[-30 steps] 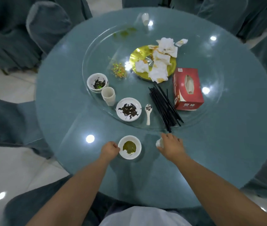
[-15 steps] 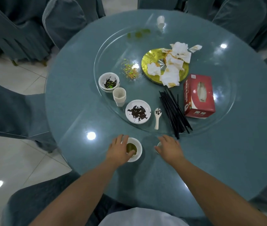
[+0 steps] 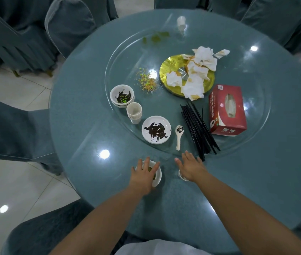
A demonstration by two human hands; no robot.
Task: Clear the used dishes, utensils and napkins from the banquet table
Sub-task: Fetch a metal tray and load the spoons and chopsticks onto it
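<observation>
White dishes (image 3: 156, 130), stacked cups (image 3: 134, 113), black chopsticks (image 3: 198, 130), soiled napkins (image 3: 195, 74) — all on glass turntable (image 3: 252, 126).

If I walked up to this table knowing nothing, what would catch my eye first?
Probably the gold plate heaped with stained, crumpled napkins near the middle of the glass turntable, with the red tissue box beside it. Next, the fan of black chopsticks, then the left hand over a small bowl at the near edge.
</observation>
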